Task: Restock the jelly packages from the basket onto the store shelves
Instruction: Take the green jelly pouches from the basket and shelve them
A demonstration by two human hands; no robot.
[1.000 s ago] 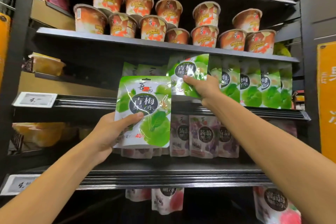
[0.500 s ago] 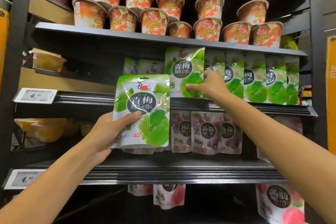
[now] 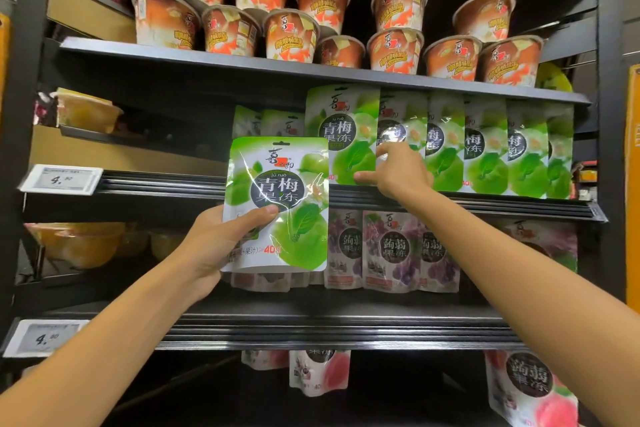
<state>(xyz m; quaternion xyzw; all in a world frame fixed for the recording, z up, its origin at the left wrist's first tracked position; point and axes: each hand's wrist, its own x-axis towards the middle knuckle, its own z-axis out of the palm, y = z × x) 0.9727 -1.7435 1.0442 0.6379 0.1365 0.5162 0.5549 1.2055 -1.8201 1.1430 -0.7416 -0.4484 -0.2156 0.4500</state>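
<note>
Left hand (image 3: 214,243): grips one green jelly pouch (image 3: 277,204) at its lower left. The thumb is laid across the printed face; the remaining fingers are hidden behind the pack. The pouch is held upright in front of the shelving, and in this view it overlaps the rail of the middle shelf (image 3: 450,204). It is flat and rectangular with rounded corners, made of glossy film showing creases and glare. It has a hang slot at the top, a dark round label at centre and green fruit artwork.

Right hand (image 3: 398,173): at the middle shelf, against the front shelf pouch (image 3: 341,135). That pouch stands upright at the left end of a row of green pouches (image 3: 485,149). The thumb rests on the lower right of its face, the index finger stretches up over the neighbouring pack just behind, and the other fingers are curled. Whether the pouch edge is pinched between thumb and fingers cannot be determined.

Surroundings: the shelving is dark, with ribbed front rails. Purple pouches (image 3: 394,250) of the same glossy film stand on the lower shelf (image 3: 311,329), directly beneath the green row. Tapered jelly cups (image 3: 284,35) with orange print sit in two tiers on the shelf above. A white price tag (image 3: 60,178) is fixed to the middle rail at left.
</note>
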